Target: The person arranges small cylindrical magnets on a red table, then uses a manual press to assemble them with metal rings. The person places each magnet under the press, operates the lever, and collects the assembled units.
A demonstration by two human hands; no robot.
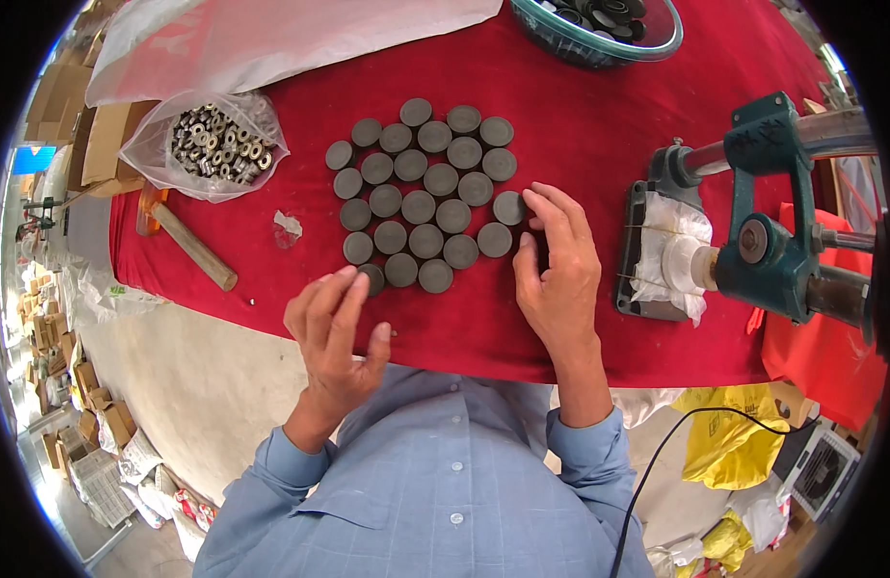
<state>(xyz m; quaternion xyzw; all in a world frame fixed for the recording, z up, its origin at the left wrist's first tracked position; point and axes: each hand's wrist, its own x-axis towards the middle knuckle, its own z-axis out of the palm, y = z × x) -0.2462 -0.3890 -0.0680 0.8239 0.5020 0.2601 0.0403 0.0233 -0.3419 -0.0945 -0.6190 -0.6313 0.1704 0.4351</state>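
Many round dark-grey discs stand close together on a red cloth, in a rough cluster of rows. My left hand is at the cluster's near left corner, fingers spread, its fingertips at a disc that they partly cover. On the right side, my right hand has its index finger against the edge of a disc, with the thumb apart below it. Neither hand has a disc lifted off the cloth.
Left of the discs lie a clear bag of small metal bearings and a wooden-handled hammer. A green-tinted bowl of black parts sits at the far edge. A green hand press stands to the right. White sheeting covers the far left.
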